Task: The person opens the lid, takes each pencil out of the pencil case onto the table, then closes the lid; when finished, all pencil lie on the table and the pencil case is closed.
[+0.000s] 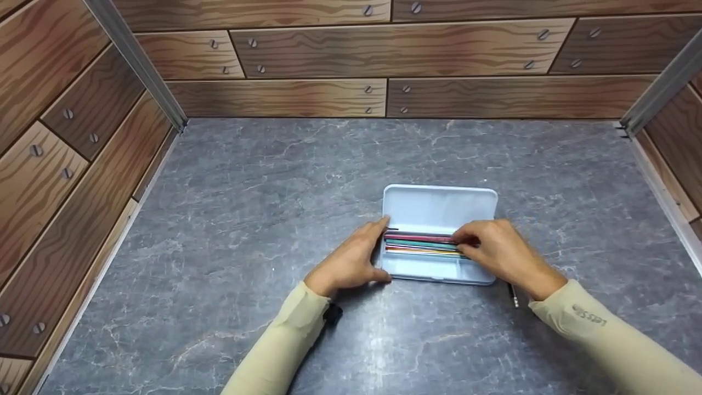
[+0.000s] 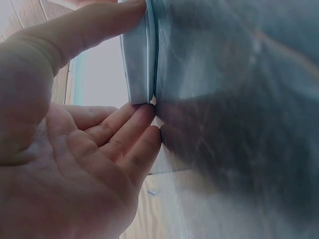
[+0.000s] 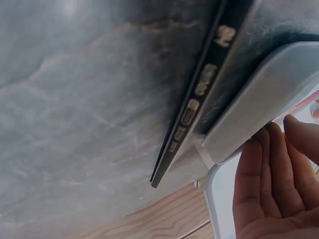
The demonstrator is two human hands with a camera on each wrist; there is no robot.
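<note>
A light-blue plastic pencil case (image 1: 439, 208) lies with its lid folded back. Inside, several coloured pencils (image 1: 419, 245) lie side by side, a red pencil (image 1: 419, 238) rearmost among them. My left hand (image 1: 351, 258) holds the case's left end, thumb at the front edge; in the left wrist view, fingertips touch the end wall (image 2: 138, 74). Over the right part of the case, my right hand (image 1: 502, 252) pinches at the red pencil's right end, its fingertips partly hidden. In the right wrist view those curled fingers (image 3: 271, 174) reach over the case's side wall (image 3: 254, 114).
On the table beside the case's right end lies a black pencil (image 3: 189, 109) with printed lettering; in the head view only its end (image 1: 514, 299) shows below the right wrist. A short dark tip (image 1: 392, 229) sits by the left fingertips. Wood-patterned walls (image 1: 384, 49) enclose the grey marbled tabletop (image 1: 247, 192).
</note>
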